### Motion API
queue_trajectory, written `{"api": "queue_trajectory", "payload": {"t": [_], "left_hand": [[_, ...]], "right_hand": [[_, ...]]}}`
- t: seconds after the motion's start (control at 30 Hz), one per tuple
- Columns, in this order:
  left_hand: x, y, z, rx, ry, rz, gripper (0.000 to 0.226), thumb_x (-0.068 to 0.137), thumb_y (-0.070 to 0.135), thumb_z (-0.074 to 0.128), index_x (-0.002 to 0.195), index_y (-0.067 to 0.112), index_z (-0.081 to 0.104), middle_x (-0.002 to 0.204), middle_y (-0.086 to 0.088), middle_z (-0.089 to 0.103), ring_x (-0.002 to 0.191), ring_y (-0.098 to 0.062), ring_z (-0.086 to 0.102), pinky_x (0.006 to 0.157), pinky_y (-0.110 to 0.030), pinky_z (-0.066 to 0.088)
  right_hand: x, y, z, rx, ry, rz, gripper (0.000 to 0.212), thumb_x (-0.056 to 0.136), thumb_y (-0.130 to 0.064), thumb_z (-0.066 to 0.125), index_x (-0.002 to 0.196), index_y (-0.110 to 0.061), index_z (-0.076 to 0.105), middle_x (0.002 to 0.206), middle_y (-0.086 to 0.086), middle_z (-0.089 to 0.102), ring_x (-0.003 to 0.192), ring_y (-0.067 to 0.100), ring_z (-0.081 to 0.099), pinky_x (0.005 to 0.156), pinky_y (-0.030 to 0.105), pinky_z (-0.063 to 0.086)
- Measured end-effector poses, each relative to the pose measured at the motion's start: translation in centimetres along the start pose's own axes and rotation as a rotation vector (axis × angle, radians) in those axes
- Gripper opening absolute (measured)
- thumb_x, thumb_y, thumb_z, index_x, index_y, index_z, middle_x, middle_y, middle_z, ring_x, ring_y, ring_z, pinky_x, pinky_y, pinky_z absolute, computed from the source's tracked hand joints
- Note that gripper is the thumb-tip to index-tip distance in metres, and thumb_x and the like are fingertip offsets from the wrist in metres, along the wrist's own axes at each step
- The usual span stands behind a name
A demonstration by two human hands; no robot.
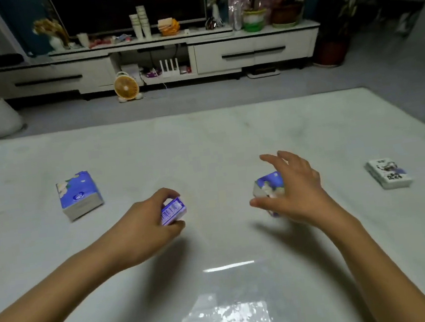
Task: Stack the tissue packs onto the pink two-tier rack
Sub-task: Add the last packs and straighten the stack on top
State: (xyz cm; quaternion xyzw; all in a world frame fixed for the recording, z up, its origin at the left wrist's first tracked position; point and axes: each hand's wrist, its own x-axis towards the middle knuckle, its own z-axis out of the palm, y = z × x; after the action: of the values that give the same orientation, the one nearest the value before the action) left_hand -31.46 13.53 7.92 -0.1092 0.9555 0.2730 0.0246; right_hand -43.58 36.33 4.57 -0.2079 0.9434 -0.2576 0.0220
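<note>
The head view looks down on a pale, glossy desk (pixel 204 140) with a faint marbled look and a bright glare patch near the bottom edge. Four tissue packs lie spread across it, well apart. The left hand (pixel 144 220) has its fingers and thumb curled round a small blue pack (pixel 173 213), a soft block in shiny film whose end face shows a white barcode label. The right hand (pixel 293 191) arches over a second blue pack (pixel 270 186) with its fingers spread and raised. The thumb sits by the pack's near corner, and whether it touches cannot be told. This pack is blurred, tilted and partly hidden under the palm. Far left lies a larger blue pack (pixel 78 194), flat and rectangular, its top printed with white flowers and an oval logo, its sides pale grey. Far right lies a white pack (pixel 388 173) with dark print, also flat. Beyond the desk, on the grey floor, stand a white low cabinet (pixel 255 51) and a small round orange fan (pixel 126 87).
</note>
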Motion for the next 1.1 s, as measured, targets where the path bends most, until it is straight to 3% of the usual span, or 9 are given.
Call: {"api": "queue_trajectory", "payload": {"t": [0.1, 0.23, 0.4, 0.47, 0.57, 0.7, 0.8, 1.0, 1.1], "left_hand": [[-1.0, 0.3, -0.2, -0.027, -0.016, -0.03, 0.034, 0.075, 0.055, 0.06, 0.1, 0.034, 0.049, 0.093, 0.014, 0.061, 0.082, -0.003, 0.059, 0.074, -0.016, 0.046], [-1.9, 1.8, 0.0, -0.076, -0.049, -0.061, 0.068, 0.058, 0.087, 0.036, 0.099, 0.034, 0.051, 0.09, 0.013, 0.061, 0.078, -0.008, 0.062, 0.075, -0.027, 0.049], [-1.5, 4.1, 0.6, -0.173, -0.05, -0.042, 0.06, 0.069, 0.064, 0.035, 0.11, 0.021, 0.047, 0.092, 0.005, 0.056, 0.085, -0.019, 0.059, 0.072, -0.027, 0.044], [-0.9, 5.1, 1.4, -0.213, -0.055, -0.027, 0.048, 0.085, 0.053, 0.037, 0.115, 0.016, 0.045, 0.091, 0.0, 0.053, 0.085, -0.023, 0.058, 0.073, -0.03, 0.045], [-0.2, 6.7, 2.8, -0.222, -0.054, -0.003, 0.035, 0.094, 0.039, 0.04, 0.117, 0.013, 0.043, 0.088, -0.007, 0.052, 0.068, -0.021, 0.053, 0.054, -0.023, 0.041], [-0.2, 7.8, 3.5, -0.272, -0.046, -0.008, 0.054, 0.091, 0.042, 0.048, 0.137, 0.021, 0.03, 0.117, -0.007, 0.048, 0.087, -0.018, 0.054, 0.06, -0.022, 0.044], [-1.3, 7.9, 2.1, -0.349, 0.006, -0.021, 0.053, 0.087, 0.04, 0.057, 0.132, 0.023, 0.034, 0.107, 0.001, 0.054, 0.087, -0.011, 0.056, 0.06, -0.017, 0.045], [-5.6, 5.1, -4.4, -0.326, 0.284, -0.123, 0.046, 0.079, 0.05, 0.06, 0.113, 0.024, 0.043, 0.091, 0.01, 0.056, 0.078, -0.006, 0.056, 0.051, -0.011, 0.04], [-10.0, 2.5, -9.8, -0.207, 0.478, -0.184, 0.044, 0.076, 0.057, 0.059, 0.105, 0.028, 0.047, 0.086, 0.014, 0.057, 0.074, -0.003, 0.055, 0.048, -0.008, 0.037]], "right_hand": [[0.2, 3.3, -0.1, -0.119, -0.254, 0.049, 0.1, 0.067, -0.049, 0.075, 0.146, -0.034, 0.015, 0.155, 0.002, 0.001, 0.142, 0.02, -0.002, 0.115, 0.041, 0.012], [0.6, 4.9, -1.5, -0.095, -0.195, -0.051, 0.082, 0.072, -0.036, 0.074, 0.141, -0.028, 0.03, 0.144, 0.002, 0.024, 0.131, 0.023, 0.022, 0.105, 0.03, 0.025], [0.3, 11.9, -5.6, -0.209, 0.209, 0.275, 0.068, 0.083, -0.044, 0.062, 0.141, -0.025, 0.033, 0.15, 0.013, 0.022, 0.137, 0.03, 0.017, 0.11, 0.04, 0.017], [0.0, 15.2, -6.2, -0.294, 0.182, 0.477, 0.062, 0.089, -0.044, 0.052, 0.143, -0.022, 0.03, 0.149, 0.02, 0.02, 0.136, 0.035, 0.018, 0.109, 0.045, 0.017], [-0.5, 18.1, -5.7, -0.318, 0.084, 0.543, 0.053, 0.093, -0.039, 0.045, 0.141, -0.022, 0.031, 0.137, 0.021, 0.038, 0.125, 0.038, 0.035, 0.101, 0.044, 0.029], [-0.4, 17.0, -6.5, -0.18, 0.23, 0.382, 0.044, 0.088, -0.029, 0.053, 0.13, -0.016, 0.048, 0.122, 0.019, 0.052, 0.111, 0.037, 0.047, 0.088, 0.036, 0.038], [0.2, 10.7, -7.1, 0.116, 0.329, 0.117, 0.045, 0.08, -0.023, 0.066, 0.122, -0.015, 0.053, 0.117, 0.01, 0.057, 0.107, 0.026, 0.052, 0.081, 0.025, 0.037], [-0.9, -8.3, -4.2, 0.631, 0.105, -0.357, 0.032, 0.073, -0.024, 0.076, 0.096, -0.026, 0.053, 0.096, -0.01, 0.057, 0.085, 0.007, 0.059, 0.062, 0.009, 0.046], [-1.4, -17.1, -2.9, 0.773, -0.018, -0.504, 0.029, 0.077, -0.033, 0.071, 0.098, -0.029, 0.051, 0.097, -0.013, 0.057, 0.088, 0.006, 0.06, 0.062, 0.015, 0.052]]}}
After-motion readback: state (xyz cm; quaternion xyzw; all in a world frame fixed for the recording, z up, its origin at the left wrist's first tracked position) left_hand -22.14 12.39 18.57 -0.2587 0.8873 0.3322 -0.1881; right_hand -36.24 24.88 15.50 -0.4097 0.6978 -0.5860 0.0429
